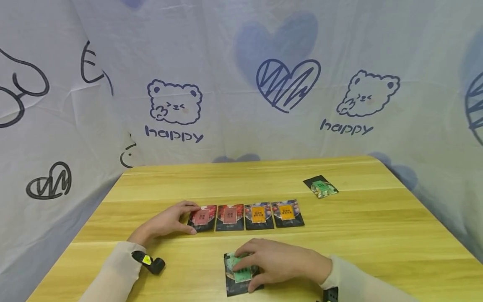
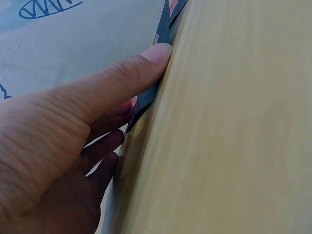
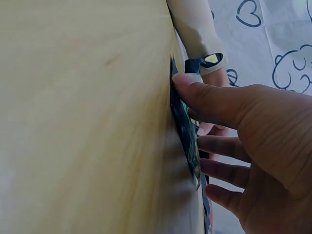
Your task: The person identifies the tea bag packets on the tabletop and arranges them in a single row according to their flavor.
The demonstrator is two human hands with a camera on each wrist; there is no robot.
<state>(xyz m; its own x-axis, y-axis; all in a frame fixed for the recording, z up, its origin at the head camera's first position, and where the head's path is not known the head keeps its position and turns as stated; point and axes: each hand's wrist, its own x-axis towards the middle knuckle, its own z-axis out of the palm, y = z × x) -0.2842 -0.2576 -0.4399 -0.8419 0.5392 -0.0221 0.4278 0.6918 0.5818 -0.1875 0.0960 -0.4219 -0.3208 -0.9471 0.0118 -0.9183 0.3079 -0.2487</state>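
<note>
My left hand [image 1: 168, 220] rests at the left end of a row of flat packets. Its thumb touches the lower edge of a red-and-black packet [image 1: 204, 217], and its fingertips lie at the upper left corner. In the left wrist view, the thumb [image 2: 158, 52] lies against this dark packet [image 2: 148, 97]. Nearer the front, my right hand [image 1: 281, 263] spreads over a green-and-black packet [image 1: 232, 283], thumb at the lower edge and fingertips on its face. The right wrist view shows the thumb [image 3: 185, 80] on that packet's edge; part of its print is hidden.
A second red packet [image 1: 230, 216] and two orange-labelled packets [image 1: 258, 214] continue the row rightward. Another green packet [image 1: 320, 186] lies askew at the back right of the wooden table [image 1: 362, 235]. A printed white cloth [image 1: 226, 126] hangs behind the table and along its sides.
</note>
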